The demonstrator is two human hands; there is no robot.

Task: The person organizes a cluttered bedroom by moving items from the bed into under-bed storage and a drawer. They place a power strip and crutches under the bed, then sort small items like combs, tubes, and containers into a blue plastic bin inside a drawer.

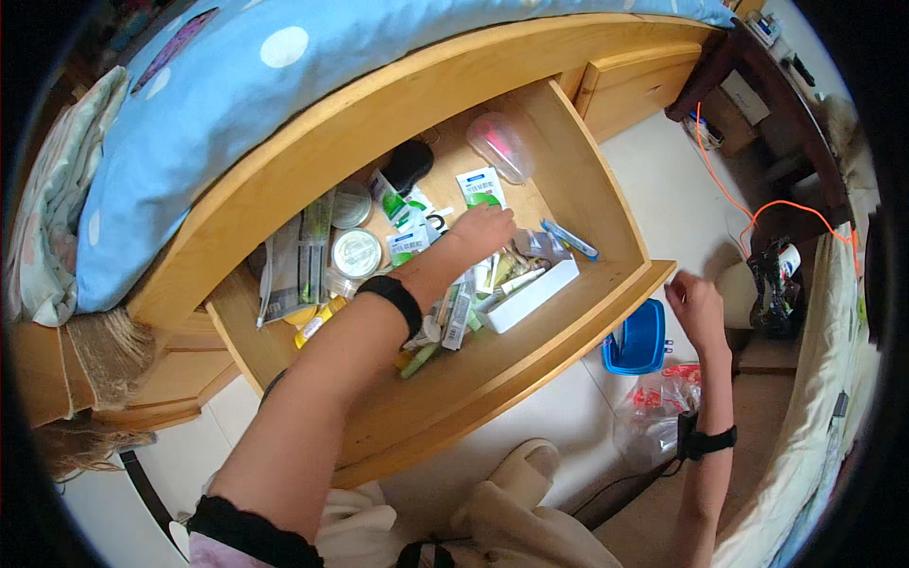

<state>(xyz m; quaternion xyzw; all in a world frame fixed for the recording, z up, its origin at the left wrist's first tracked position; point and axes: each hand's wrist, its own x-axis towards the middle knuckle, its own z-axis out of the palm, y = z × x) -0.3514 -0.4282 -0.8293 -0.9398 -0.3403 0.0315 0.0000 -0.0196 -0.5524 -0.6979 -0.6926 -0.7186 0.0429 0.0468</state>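
Observation:
My left hand (484,228) reaches into an open wooden drawer (426,419), its fingers at the lower edge of a white-and-green sachet (481,187); whether they grip it I cannot tell. Below the hand lie small tubes and a long white box (532,297). A blue packaged item (570,239) rests to its right. On its left are another sachet (407,245), round clear containers (356,253) and a zip pouch (287,266). A clear case with something pink (500,147) sits at the drawer's back. My right hand (696,305) hovers outside the drawer's front corner, fingers curled, contents unclear.
A blue bin (635,341) and a clear plastic bag with red print (657,412) are on the tiled floor beside the drawer. An orange cable (724,186) runs at the right, near a black bag (775,284). Blue dotted bedding (234,106) covers the bed above.

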